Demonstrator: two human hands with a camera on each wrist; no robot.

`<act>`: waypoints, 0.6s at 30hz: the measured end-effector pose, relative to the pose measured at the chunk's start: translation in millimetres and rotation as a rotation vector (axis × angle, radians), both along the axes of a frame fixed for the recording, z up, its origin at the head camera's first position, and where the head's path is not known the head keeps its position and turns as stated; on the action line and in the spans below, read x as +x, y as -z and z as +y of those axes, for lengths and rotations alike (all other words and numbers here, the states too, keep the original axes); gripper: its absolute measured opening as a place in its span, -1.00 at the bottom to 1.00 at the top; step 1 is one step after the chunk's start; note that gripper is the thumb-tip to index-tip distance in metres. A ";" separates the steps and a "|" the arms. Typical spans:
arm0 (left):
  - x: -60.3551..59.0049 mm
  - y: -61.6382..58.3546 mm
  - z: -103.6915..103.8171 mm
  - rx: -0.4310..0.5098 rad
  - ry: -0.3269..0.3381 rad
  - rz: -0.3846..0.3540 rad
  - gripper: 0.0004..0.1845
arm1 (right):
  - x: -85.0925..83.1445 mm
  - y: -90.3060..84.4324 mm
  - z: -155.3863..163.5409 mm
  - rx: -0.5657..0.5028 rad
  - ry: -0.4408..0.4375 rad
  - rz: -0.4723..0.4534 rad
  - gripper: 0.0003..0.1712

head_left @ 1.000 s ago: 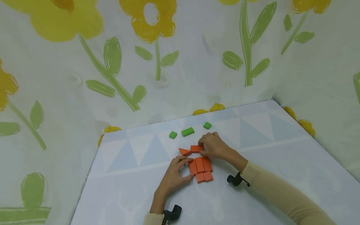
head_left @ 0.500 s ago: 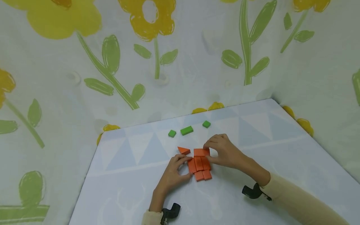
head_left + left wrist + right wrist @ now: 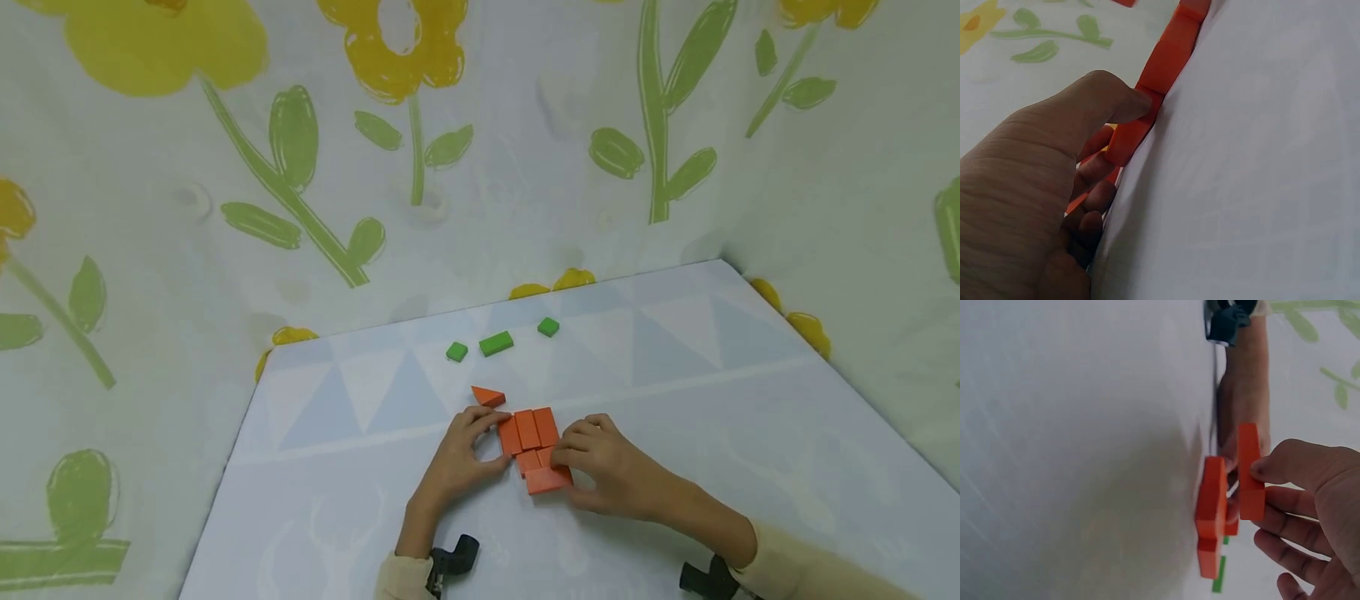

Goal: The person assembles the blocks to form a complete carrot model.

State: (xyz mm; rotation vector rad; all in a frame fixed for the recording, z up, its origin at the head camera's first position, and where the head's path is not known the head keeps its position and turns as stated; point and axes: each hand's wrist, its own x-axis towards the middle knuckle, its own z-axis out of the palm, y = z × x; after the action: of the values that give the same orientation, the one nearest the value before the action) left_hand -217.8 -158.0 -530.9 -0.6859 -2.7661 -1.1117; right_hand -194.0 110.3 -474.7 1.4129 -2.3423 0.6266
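Observation:
Several orange wooden blocks lie flat side by side on the table, with three long ones in a row [image 3: 528, 429] in the head view. My left hand [image 3: 457, 457] holds the leftmost orange block [image 3: 508, 435], thumb at its near end and fingertips at its far end. In my right hand [image 3: 618, 468], thumb and fingers pinch an orange rectangular block [image 3: 1250, 470]. The right wrist view shows this block raised off the table, beside the flat group [image 3: 1211, 494]. From the head, it overlaps the smaller orange blocks [image 3: 528, 461] at the near end of the row.
An orange triangular block [image 3: 488, 397] lies just beyond the left fingertips. Farther back are a long green block [image 3: 497, 343], a small green block [image 3: 457, 352] to its left and another small green block [image 3: 548, 327] to its right. Behind the table [image 3: 337, 517] hangs flower-printed cloth [image 3: 510, 167].
My right hand has carried the orange rectangular block from beyond the row, across it, to the near end. My left hand has stayed at the left side of the row.

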 end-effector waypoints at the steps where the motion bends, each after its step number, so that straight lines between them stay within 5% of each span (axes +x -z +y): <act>1: -0.1 -0.2 0.1 0.002 0.002 0.000 -0.42 | 1.6 2.6 -0.3 0.008 -0.003 -0.002 -0.71; 18: -0.8 -0.7 0.7 -0.016 -0.012 -0.020 -0.42 | 4.2 25.3 -6.9 0.098 0.035 0.047 -0.69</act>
State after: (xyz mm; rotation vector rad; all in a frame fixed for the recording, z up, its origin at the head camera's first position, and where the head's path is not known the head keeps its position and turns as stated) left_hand -218.6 -157.2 -530.3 -0.6631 -2.7947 -1.1012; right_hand -189.8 103.4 -500.0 1.4086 -2.3850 0.4699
